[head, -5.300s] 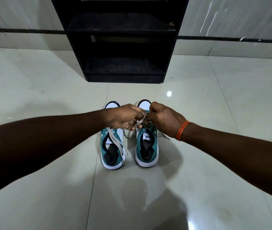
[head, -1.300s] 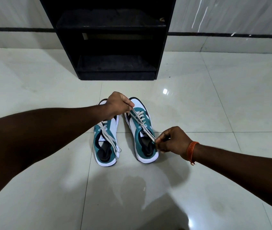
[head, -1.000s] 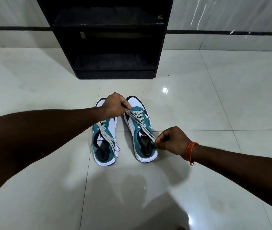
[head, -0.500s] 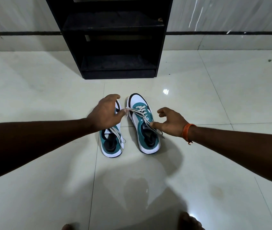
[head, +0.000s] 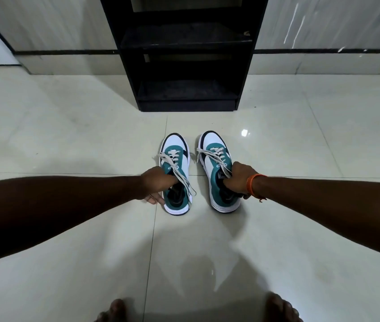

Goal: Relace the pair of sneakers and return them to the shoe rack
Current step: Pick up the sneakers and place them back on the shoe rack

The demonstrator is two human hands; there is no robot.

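Two teal, white and black sneakers stand side by side on the tiled floor, toes toward the rack. My left hand [head: 155, 185] grips the left sneaker [head: 177, 159] at its collar, fingers inside the opening and thumb outside. My right hand [head: 240, 176] grips the right sneaker [head: 214, 156] the same way, at the tongue and collar. Both shoes carry grey-white laces threaded through the eyelets, with loose ends trailing over their sides. The black shoe rack [head: 186, 54] stands just beyond the toes, its two visible shelves bare.
Glossy pale floor tiles [head: 68, 135] spread on every side of the shoes. A marble-look wall [head: 323, 24] with a dark strip runs behind the rack. My bare feet [head: 112, 312] show at the bottom edge.
Both hands let go of the right sneaker's lace and dropped to the shoe openings, one hand gripping each sneaker. The camera has risen and my feet have come into view.
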